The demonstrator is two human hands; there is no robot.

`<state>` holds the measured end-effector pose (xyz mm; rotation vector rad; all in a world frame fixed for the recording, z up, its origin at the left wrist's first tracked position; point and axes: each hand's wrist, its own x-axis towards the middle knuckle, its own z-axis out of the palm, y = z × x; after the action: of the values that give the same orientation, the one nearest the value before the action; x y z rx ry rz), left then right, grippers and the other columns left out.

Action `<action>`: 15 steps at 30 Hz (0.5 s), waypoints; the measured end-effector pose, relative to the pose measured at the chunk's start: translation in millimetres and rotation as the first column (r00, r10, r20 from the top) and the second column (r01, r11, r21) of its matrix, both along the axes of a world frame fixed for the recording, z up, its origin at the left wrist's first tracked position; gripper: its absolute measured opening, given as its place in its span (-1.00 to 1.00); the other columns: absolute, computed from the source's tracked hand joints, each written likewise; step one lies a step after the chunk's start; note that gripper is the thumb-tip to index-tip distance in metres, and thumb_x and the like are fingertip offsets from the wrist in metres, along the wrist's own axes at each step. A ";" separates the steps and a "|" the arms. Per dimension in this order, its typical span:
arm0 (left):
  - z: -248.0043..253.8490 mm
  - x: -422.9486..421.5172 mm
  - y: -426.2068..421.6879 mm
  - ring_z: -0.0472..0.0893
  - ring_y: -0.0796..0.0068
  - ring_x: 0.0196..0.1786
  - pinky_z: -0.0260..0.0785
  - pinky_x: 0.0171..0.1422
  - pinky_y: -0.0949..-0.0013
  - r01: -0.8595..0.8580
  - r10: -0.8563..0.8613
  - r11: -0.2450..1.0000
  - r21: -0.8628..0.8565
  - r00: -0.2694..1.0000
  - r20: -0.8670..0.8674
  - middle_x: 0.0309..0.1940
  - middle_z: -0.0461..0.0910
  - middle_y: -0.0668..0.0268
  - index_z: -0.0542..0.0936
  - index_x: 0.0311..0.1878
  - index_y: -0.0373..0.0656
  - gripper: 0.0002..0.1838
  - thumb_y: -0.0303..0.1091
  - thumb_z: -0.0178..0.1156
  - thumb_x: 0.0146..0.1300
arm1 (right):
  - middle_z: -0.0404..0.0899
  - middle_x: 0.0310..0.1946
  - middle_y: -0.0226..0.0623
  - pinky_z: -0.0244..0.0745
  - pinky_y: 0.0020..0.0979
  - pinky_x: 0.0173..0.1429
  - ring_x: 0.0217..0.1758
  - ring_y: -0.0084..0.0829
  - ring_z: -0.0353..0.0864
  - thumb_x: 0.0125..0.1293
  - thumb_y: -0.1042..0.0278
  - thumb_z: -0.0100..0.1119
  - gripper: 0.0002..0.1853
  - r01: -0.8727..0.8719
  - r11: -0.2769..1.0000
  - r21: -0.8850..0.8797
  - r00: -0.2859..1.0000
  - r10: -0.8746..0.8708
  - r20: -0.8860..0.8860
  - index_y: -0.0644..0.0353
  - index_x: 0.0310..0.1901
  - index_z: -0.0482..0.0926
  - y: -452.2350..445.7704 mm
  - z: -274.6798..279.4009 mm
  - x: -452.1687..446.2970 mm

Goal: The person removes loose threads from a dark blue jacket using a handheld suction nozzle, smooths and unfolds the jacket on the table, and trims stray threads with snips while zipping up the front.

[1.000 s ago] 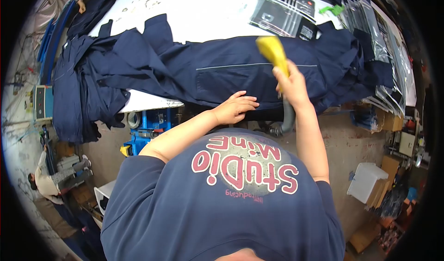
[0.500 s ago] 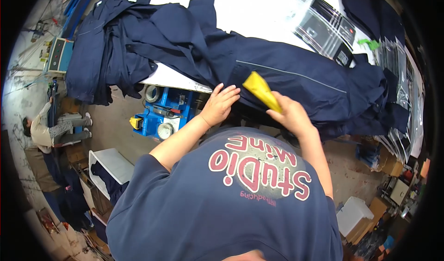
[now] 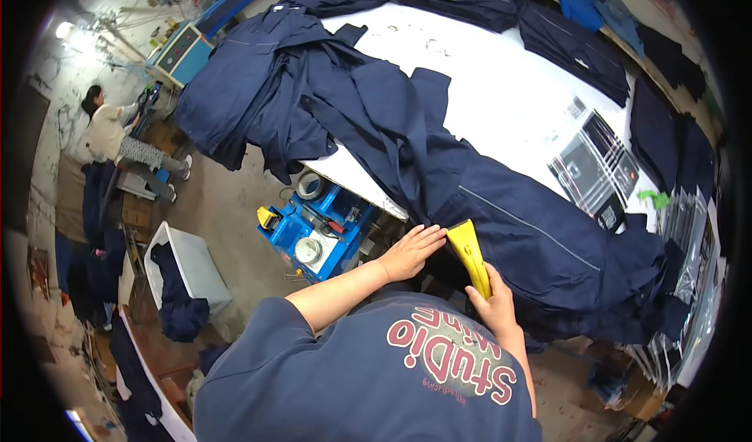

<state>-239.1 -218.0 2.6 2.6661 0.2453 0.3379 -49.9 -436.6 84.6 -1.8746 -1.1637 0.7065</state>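
A dark navy garment (image 3: 533,242) with a thin pale piping line lies stretched along the near edge of the white table (image 3: 493,81). My left hand (image 3: 413,252) rests on its near edge, fingers stretched out and holding nothing. My right hand (image 3: 495,302) is closed around the narrow end of a yellow tool (image 3: 471,258) with a flat, flared head. That head lies over the garment, close by my left fingertips. The tool's exact kind is unclear.
More navy garments (image 3: 243,70) are heaped at the table's left end. Clear plastic packaging (image 3: 599,168) lies on the right. Below the left edge sits a blue machine (image 3: 325,230) with tape rolls. A white bin (image 3: 188,266) holds dark cloth; a person (image 3: 117,132) stands beyond.
My view has swung, so the table sits lower and farther right. The yellow tool has turned more upright, its flared head now closer to my left fingertips. Both hands keep their shape.
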 end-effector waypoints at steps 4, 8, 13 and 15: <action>3.4 -9.1 -19.5 0.12 0.13 0.69 -0.05 0.73 0.01 -0.068 0.068 0.997 -0.025 0.998 -0.004 0.59 0.25 0.08 0.33 0.53 -0.24 -0.22 -0.63 0.12 0.14 | 0.70 -0.02 0.14 0.61 -0.17 0.13 0.07 0.05 0.75 0.18 0.16 0.58 -0.23 -0.015 0.994 -0.105 0.995 0.004 -0.100 0.28 0.34 0.40 -7.8 -9.7 -8.1; -4.2 -30.6 -38.5 0.22 0.08 0.64 0.08 0.68 0.02 -0.065 0.069 0.992 -0.106 0.997 0.038 0.55 0.30 0.05 0.47 0.41 -0.25 -0.32 -0.61 0.15 0.12 | 0.71 -0.04 0.14 0.62 -0.17 0.10 0.04 0.05 0.75 0.20 0.16 0.56 -0.29 -0.065 0.987 -0.149 0.998 0.061 -0.033 0.28 0.28 0.44 -4.5 -21.4 -18.2; -22.6 -67.2 -36.8 0.64 0.06 0.26 0.51 0.33 0.08 -0.090 0.038 0.948 -0.305 0.984 -0.174 0.18 0.67 0.07 0.68 0.08 -0.24 -0.65 -0.46 0.14 0.25 | 0.70 -0.03 0.15 0.60 -0.13 0.11 0.07 0.10 0.73 0.23 0.20 0.50 -0.35 -0.181 0.967 -0.179 0.979 0.159 -0.126 0.22 0.29 0.44 30.6 -26.0 -30.6; -28.6 -84.6 -29.8 0.69 0.01 0.13 0.54 0.24 0.05 -0.157 0.027 0.935 -0.317 0.926 -0.378 0.05 0.71 0.05 0.68 0.10 -0.23 -0.64 -0.38 0.11 0.29 | 0.69 -0.03 0.13 0.60 -0.14 0.13 0.09 0.08 0.72 0.24 0.22 0.48 -0.36 -0.247 0.958 -0.146 0.967 0.233 -0.108 0.23 0.29 0.44 51.8 -32.7 -41.5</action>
<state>-323.7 -247.8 -26.1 2.3532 0.5002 -0.1733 -91.4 -384.7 51.9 -1.8264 -1.3242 1.0349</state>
